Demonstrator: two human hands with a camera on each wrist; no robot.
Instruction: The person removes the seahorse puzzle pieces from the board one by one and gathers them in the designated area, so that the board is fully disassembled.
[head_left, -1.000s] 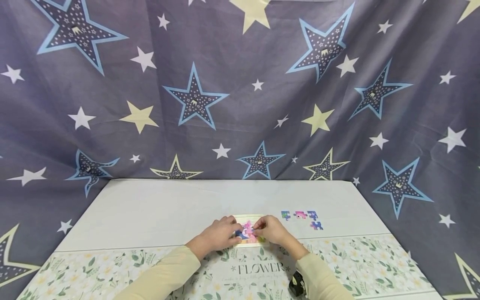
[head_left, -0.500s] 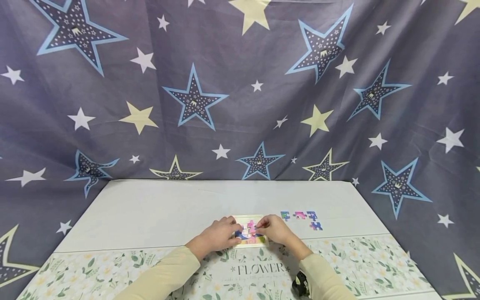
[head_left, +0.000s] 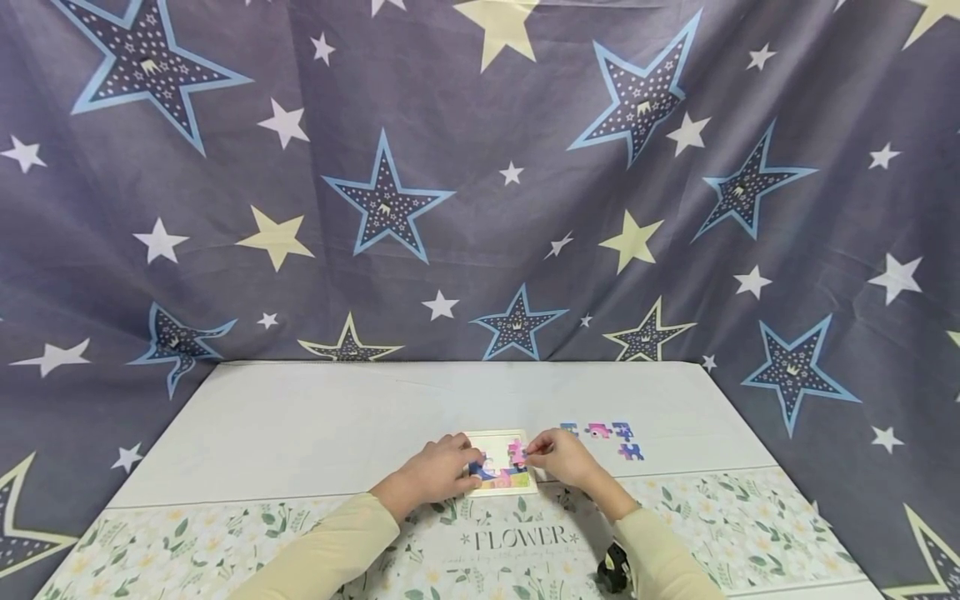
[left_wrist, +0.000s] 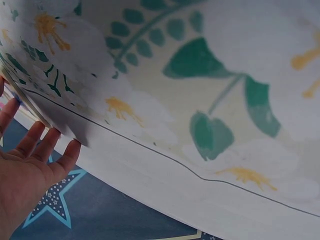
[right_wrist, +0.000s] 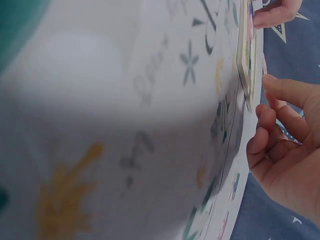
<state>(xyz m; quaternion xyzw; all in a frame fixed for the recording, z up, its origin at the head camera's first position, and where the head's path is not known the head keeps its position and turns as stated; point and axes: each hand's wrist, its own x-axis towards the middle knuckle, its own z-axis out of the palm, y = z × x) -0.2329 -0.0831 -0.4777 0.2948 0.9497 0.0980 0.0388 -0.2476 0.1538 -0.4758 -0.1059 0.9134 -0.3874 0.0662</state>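
A small jigsaw tray (head_left: 495, 492) with a pale frame lies in front of me, colourful pieces along its near side and a bare patch behind them. My left hand (head_left: 442, 469) rests at the tray's left edge; the left wrist view shows its fingers (left_wrist: 45, 145) spread along that side. Between thumb and fingertips my right hand (head_left: 564, 457) pinches a pink puzzle piece (head_left: 516, 452) over the tray's right part. The right wrist view has this hand (right_wrist: 290, 135) with the piece edge-on, and its other fingers curled.
Several loose puzzle pieces (head_left: 598, 431) lie on the white tabletop right of the tray, behind the right hand. A flowered mat (head_left: 720, 517) covers the table's near part. A dark curtain (head_left: 420, 275) with stars hangs behind and beside the table.
My right hand has moved right with the pink piece, from the tray's middle to its right side, uncovering a pale patch of tray. The left hand keeps its place.
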